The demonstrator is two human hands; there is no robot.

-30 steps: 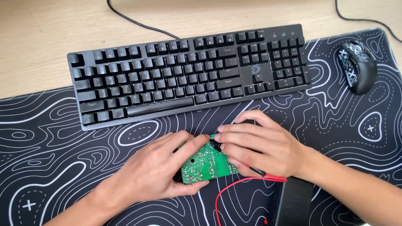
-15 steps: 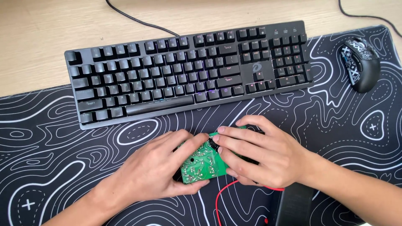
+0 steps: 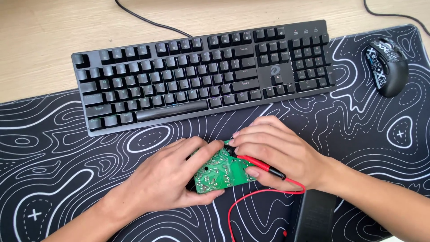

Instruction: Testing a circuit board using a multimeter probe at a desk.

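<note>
Counting what lies before me, I see one green circuit board [image 3: 221, 172], one red probe [image 3: 260, 165] with one red wire [image 3: 251, 197], one black keyboard [image 3: 201, 74], one black mouse [image 3: 386, 65], one black mat with white wavy lines [image 3: 67, 148] and one black box [image 3: 316, 217] at the near edge. The mat lies on a light wooden surface [image 3: 40, 40].

The board is near the middle of the mat, on the near side of the keyboard, between my two hands, with its solder side up.

My left hand [image 3: 168, 177] comes in from the near left, palm down, the forearm going diagonally to the near left corner. Its fingers are curled loosely around the left edge of the board and hold it; the thumb lies along the near edge.

My right hand [image 3: 277, 150] comes from the near right, also palm down, and covers the right end of the board. Its fingers are closed around the red probe like on a pen. The black tip of the probe touches the far part of the board, just beside my left fingertips [image 3: 215, 145]. The red wire goes from the probe to the near side in a loop, toward the black box.

The mouse is far right, well apart from both hands.
</note>
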